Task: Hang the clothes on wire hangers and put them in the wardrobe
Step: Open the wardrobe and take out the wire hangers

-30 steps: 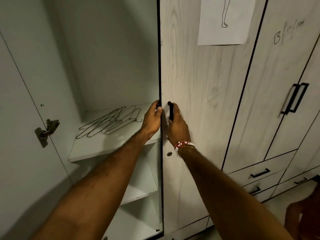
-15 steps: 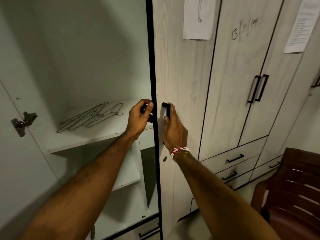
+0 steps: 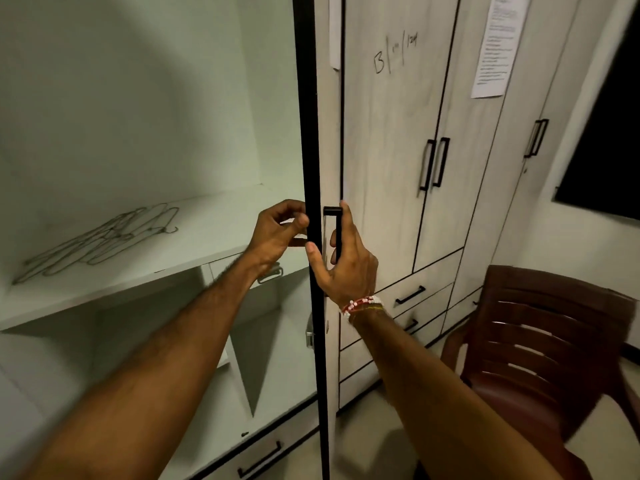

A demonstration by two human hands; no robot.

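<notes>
The wardrobe door (image 3: pixel 310 116) stands swung out towards me, seen edge-on as a black strip. My right hand (image 3: pixel 346 268) has its fingers hooked round the black door handle (image 3: pixel 335 216), thumb lying along the door's edge. My left hand (image 3: pixel 277 237) is curled at the inner side of the same edge, gripping the door. Several wire hangers (image 3: pixel 100 242) lie in a loose pile on the white shelf (image 3: pixel 194 251) inside the open compartment. No clothes are in view.
More wardrobe doors (image 3: pixel 391 150) with black handles stand shut to the right, with drawers (image 3: pixel 412 294) below them. A dark brown plastic chair (image 3: pixel 540 334) stands at the lower right. Lower shelves and a bottom drawer (image 3: pixel 259 462) sit under the hanger shelf.
The door has swung further out and now shows edge-on. Both hands stayed on it, and my view turned right, bringing the chair into sight.
</notes>
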